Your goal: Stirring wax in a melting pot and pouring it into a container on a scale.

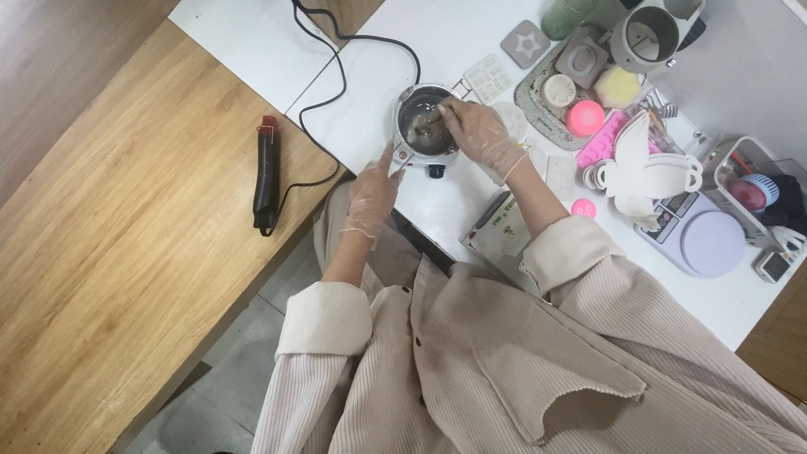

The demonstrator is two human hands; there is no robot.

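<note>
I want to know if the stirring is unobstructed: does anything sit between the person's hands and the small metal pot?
Nothing visible does. The right hand is over the small metal pot, holding a stirrer that dips into it, and the left hand touches the pot's near edge. The black cord runs behind the pot, clear of both.

The wooden table (109, 252) at the frame's left lies open, save a black heat tool (266, 175) and its cord (336, 67). At upper right, moulds (588, 118) and a scale (702, 235) crowd the white table (445, 34).

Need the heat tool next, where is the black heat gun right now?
The heat gun lies on the wooden table, left of the metal pot and the left hand, its cord running toward the white table.
</note>
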